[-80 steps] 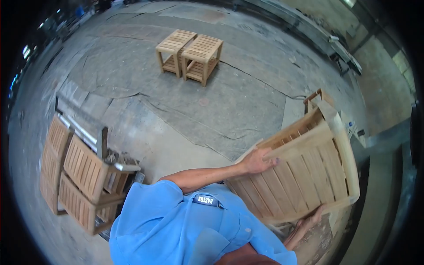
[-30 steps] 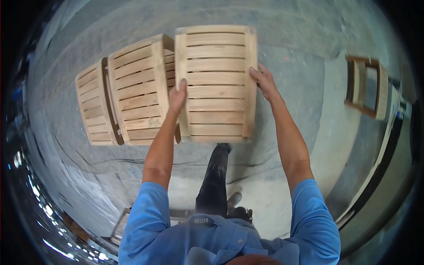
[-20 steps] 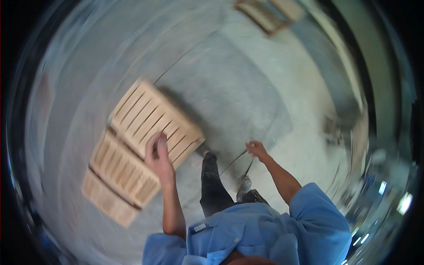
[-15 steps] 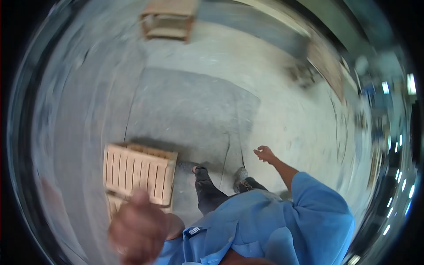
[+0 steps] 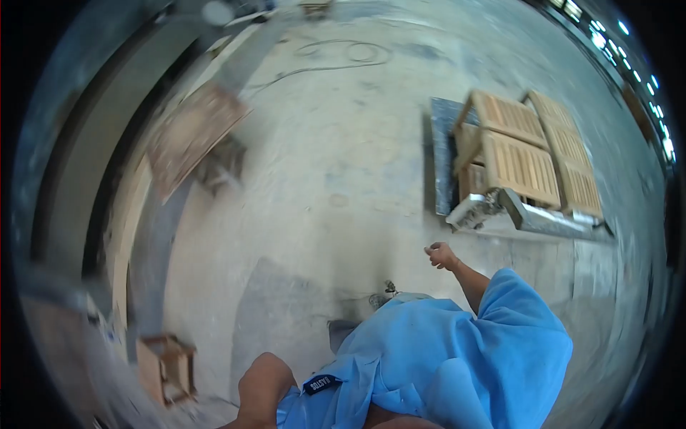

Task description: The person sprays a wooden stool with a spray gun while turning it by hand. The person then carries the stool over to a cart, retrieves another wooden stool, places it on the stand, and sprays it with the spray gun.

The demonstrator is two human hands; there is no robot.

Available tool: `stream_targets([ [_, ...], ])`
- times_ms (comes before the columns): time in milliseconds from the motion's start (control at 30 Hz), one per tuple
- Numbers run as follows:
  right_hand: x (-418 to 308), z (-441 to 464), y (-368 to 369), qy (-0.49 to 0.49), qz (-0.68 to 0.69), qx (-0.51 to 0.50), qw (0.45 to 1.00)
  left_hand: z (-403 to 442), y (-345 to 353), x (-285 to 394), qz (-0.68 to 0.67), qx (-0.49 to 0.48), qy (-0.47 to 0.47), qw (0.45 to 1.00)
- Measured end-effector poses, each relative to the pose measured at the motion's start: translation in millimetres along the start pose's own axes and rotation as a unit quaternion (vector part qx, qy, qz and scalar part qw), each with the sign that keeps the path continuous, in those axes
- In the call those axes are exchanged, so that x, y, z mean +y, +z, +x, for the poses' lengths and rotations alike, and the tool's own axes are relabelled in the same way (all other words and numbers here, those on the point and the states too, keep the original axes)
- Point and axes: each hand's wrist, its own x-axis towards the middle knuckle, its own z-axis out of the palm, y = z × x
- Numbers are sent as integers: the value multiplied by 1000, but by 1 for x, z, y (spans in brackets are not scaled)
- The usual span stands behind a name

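Note:
My right hand (image 5: 441, 255) hangs ahead of my body over the concrete floor, fingers loosely bent and a little apart, with nothing in it. Nearest to it, beyond the fingers, is a group of slatted wooden furniture pieces (image 5: 525, 171) on a low base with a metallic edge (image 5: 550, 220). A gap of floor lies between them and the hand. Of my left arm only the upper arm and bent elbow (image 5: 264, 382) show at the bottom; my left hand is outside the view.
A brown-topped table (image 5: 196, 132) stands on the left, blurred. Below it is a small wooden frame like a stool (image 5: 168, 370). A cable (image 5: 321, 68) lies looped on the floor ahead. My shoe (image 5: 377, 300) is on bare concrete.
My view has swung to the right, bringing the group of slatted pieces into sight. The single slatted piece at lower left has left the view. My left hand, blurred before, has dropped out of view.

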Motion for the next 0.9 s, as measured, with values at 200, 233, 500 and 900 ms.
stream_targets([
  [200, 63, 16, -51, 75, 207, 154, 963, 20, -8, -165, -244, -77, -8, 967],
  [233, 69, 24, -49, 95, 212, 158, 960, 21, -9, -193, -243, -51, 45, 968],
  [500, 30, 23, -21, 154, 230, 132, 952, 40, -21, -417, -354, 23, 61, 933],
  [900, -39, 90, -61, 151, 288, 247, 913, -221, 100, -865, -108, -123, -775, 610],
])
